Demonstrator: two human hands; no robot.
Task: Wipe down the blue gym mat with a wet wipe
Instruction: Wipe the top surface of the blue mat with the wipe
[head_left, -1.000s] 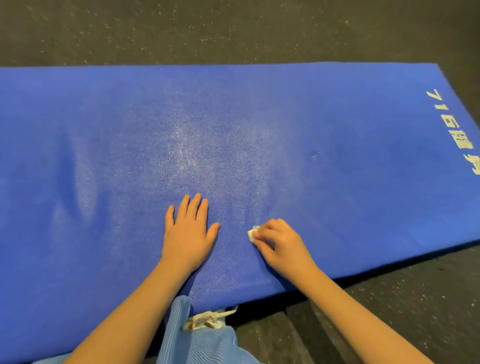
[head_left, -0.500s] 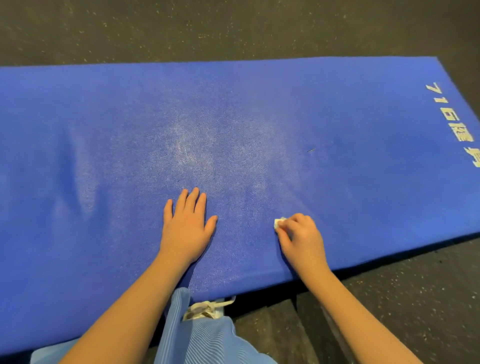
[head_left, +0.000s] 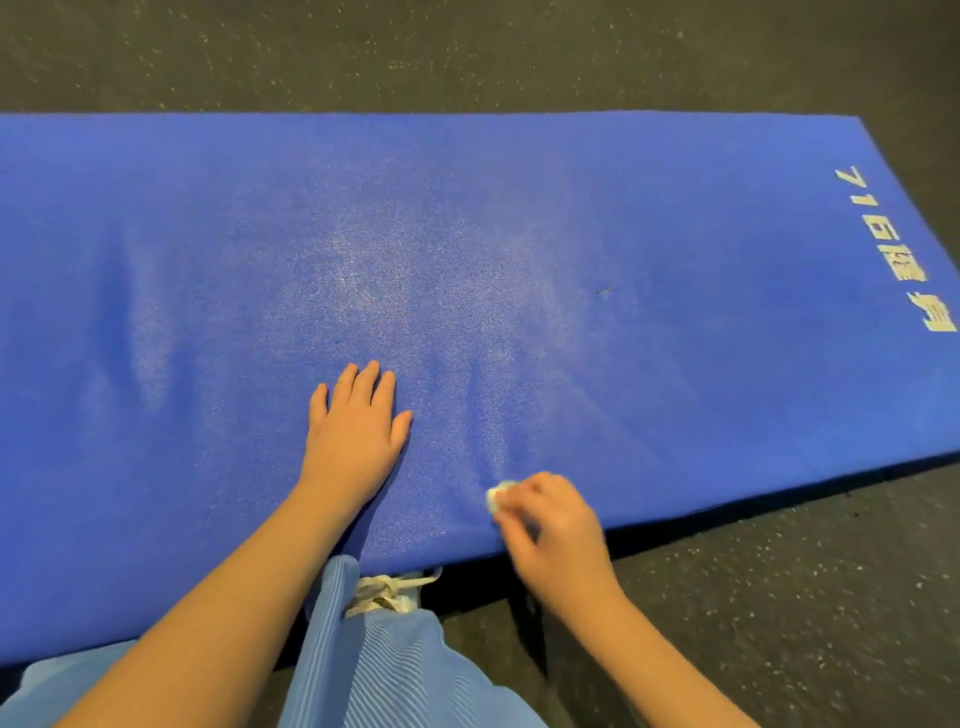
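Right hand (head_left: 556, 525) is pinching the wet wipe (head_left: 497, 494) on the blue mat (head_left: 675, 260) at its six-o'clock edge (hand blurred); left hand (head_left: 353, 431) is lying flat, fingers straight, bare mat stretching toward twelve.

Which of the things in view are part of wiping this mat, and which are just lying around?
Part of the job:
mat
wipe, held in the right hand
left hand, flat on the mat

Just there:
floor
shoe
trouser leg
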